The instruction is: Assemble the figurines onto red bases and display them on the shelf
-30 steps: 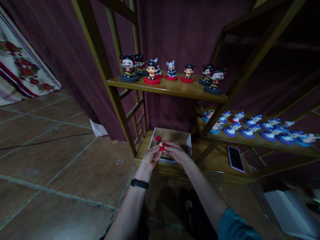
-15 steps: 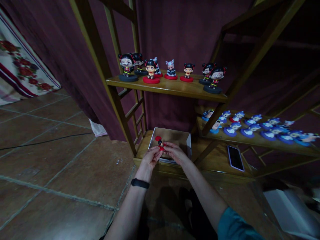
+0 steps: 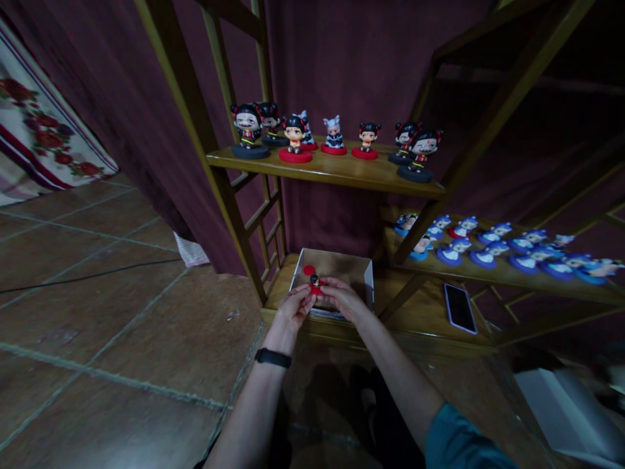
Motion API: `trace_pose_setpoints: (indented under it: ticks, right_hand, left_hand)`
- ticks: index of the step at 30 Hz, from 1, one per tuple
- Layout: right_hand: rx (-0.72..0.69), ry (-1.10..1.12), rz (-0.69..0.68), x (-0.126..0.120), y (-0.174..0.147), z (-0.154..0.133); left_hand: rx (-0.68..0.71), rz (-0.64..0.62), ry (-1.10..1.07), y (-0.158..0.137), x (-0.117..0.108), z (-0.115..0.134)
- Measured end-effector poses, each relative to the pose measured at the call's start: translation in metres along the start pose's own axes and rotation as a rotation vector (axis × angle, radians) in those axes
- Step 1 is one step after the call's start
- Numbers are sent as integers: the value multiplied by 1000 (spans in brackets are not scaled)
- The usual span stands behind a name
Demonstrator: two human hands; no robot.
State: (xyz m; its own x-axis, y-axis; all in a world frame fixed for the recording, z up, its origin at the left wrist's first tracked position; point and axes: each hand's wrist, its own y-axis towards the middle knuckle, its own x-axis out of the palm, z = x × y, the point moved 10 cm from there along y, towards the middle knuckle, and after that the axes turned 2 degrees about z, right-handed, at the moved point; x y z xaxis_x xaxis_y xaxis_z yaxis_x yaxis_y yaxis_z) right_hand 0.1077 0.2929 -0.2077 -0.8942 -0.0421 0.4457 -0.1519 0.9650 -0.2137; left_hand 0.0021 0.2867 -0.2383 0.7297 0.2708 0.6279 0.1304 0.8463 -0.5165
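Both of my hands meet over an open cardboard box [image 3: 364, 277] on the low shelf. Between them is a small black-haired figurine [image 3: 315, 281] on a red base. My left hand [image 3: 297, 306] pinches it from the left, and my right hand [image 3: 340, 296] holds it from the right with the fingers closed. Inside the box, just beyond the figurine, a loose red disc [image 3: 309, 270] shows. My fingers partly cover the figurine's base.
Several figurines on round bases, one a grey-haired figurine [image 3: 333, 133], stand on the upper shelf [image 3: 332, 170]. Blue-toned figurines [image 3: 493, 251] fill the right shelf. A phone [image 3: 459, 309] lies on the lower right board. A white box [image 3: 561, 410] sits at lower right.
Almost nothing differs. The figurine is turned or tilted very slightly between my fingers, while both hands stay over the box.
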Motion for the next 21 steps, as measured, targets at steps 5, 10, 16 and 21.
trace_pose_setpoints:
  ticks: [5, 10, 16, 21]
  right_hand:
    - [-10, -8, -6, 0, 1, -1]
    - [-10, 3, -8, 0, 0, 0]
    - [-9, -7, 23, -4, 0, 0]
    - [-16, -7, 55, -8, 1, -1]
  left_hand:
    - [-6, 4, 17, 2, -1, -1]
    - [-1, -2, 46, 3, -3, -1]
    - [167, 27, 148, -1, 0, 12]
    - [256, 15, 238, -7, 9, 19]
